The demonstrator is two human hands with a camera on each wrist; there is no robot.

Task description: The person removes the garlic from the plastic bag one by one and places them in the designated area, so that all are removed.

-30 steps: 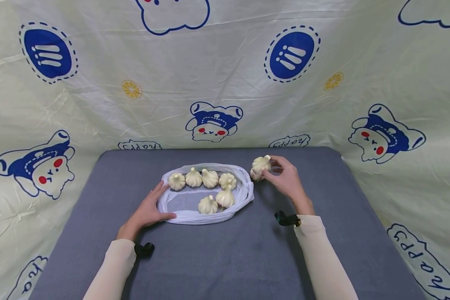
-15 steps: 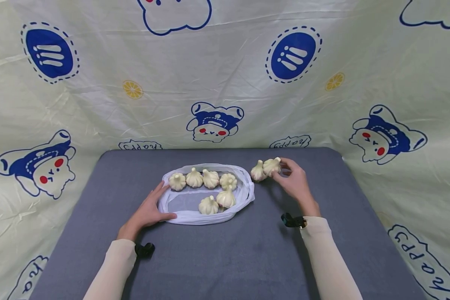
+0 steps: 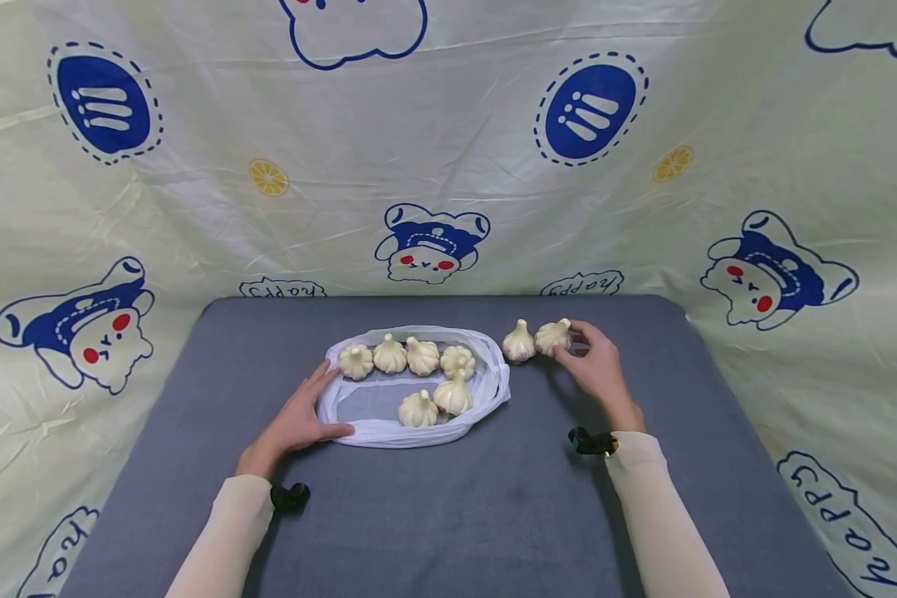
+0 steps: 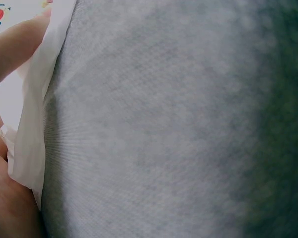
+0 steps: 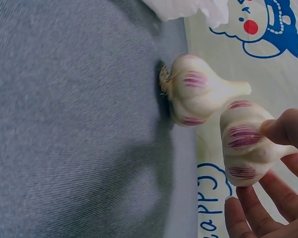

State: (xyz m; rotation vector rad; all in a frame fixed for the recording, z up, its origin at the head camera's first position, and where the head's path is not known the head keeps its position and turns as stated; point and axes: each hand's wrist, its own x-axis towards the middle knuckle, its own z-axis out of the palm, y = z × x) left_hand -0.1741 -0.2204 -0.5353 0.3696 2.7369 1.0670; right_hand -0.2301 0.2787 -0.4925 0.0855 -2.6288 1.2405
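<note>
- Garlic bulb (image 3: pixel 553 337) hangs above the counter (image 3: pixel 456 515), right of the bag; right hand (image 3: pixel 600 370) grasps it between thumb and fingertips, probably to keep the sides from bumping its neighbour.
- Second bulb (image 3: pixel 519 342) stands neck-up on the counter, just beside it.
- Left hand (image 3: pixel 297 417) lies spread along the left rim of the white bag (image 3: pixel 497 384), likely steadying it; six bulbs inside.
- Versus 1 s ago: held bulb has shifted right, uncovering the second bulb; left hand unchanged.

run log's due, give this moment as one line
left hand: touches white bag; right hand: pinches garlic bulb; six bulbs: inside bag
</note>
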